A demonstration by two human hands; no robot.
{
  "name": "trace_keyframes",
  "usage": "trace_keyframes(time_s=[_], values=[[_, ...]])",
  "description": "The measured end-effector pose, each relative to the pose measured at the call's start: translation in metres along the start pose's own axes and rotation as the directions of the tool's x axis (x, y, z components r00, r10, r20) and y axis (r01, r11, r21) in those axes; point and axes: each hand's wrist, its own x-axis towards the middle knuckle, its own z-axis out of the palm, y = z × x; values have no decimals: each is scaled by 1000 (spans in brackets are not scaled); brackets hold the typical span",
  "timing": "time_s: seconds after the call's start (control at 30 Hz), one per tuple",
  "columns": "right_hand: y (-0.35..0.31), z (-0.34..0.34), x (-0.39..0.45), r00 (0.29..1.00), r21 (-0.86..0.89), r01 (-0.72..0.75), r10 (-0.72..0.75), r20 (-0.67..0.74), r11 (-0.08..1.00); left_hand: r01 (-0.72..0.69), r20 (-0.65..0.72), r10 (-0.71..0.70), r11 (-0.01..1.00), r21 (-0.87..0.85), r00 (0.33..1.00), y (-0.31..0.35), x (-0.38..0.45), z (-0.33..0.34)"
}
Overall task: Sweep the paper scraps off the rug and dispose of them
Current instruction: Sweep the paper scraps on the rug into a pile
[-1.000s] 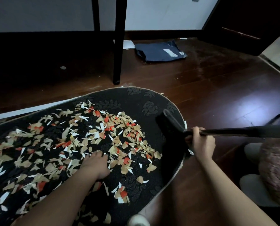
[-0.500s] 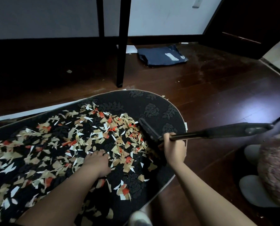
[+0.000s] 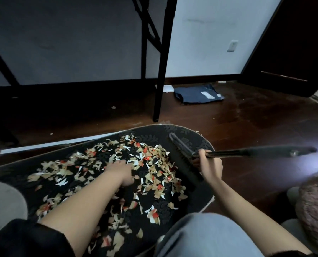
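CHANGE: broom head [image 3: 184, 160] had moved in from rug's right edge onto the scrap pile | HANDS: right hand [image 3: 210, 166] gripped the broom handle; left hand [image 3: 120, 170] pressed the rug [image 3: 173, 131], fingers hidden | SCRAPS: paper scraps [image 3: 154, 160] lay bunched on the rug | MEANING: sweeping under way, disposal not yet begun.

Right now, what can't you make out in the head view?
- Left hand: its fingers lie among the paper scraps, so their pose is unclear.
- Broom: the far handle end is motion-blurred.
- Rug: the near end is hidden by arms and knee, the left end cut off by the frame edge.
- No dustpan or bin in view.
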Motion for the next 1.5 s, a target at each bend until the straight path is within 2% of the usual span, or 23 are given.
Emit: trace_keyframes(time_s=[0.2,0.37,0.5,0.73,0.9,1.1,1.17,1.3,1.4,1.5], values=[[-39,-18,-11,982,-53,134,-126,137,989,51,-54,-48,997,57,997,-18,-50,-38],[-79,-8,-13,957,-111,228,-202,209,967,68,-55,-65,997,42,996,-37,-55,-53],[-106,19,-2,937,-166,299,-256,238,940,32,-49,-29,998,61,998,-52,-33,-61],[-126,109,45,915,-191,346,-286,285,919,9,-51,-10,1000,-10,999,-84,46,-45],[-108,183,90,945,-64,237,-215,248,969,27,-53,-34,992,-122,998,-103,112,-2],[-76,243,131,973,-14,142,-137,188,990,86,-5,-90,970,-227,996,-123,167,50],[-65,260,144,970,-4,137,-133,203,991,96,-7,-100,966,-240,995,-129,179,66],[-31,292,182,964,113,-7,-23,264,994,120,39,-114,966,-229,993,-129,187,90],[-44,288,153,928,132,-43,-9,372,990,119,57,-109,967,-224,992,-128,187,100],[-47,274,145,908,165,-82,5,419,983,114,61,-103,967,-228,993,-129,186,105]])
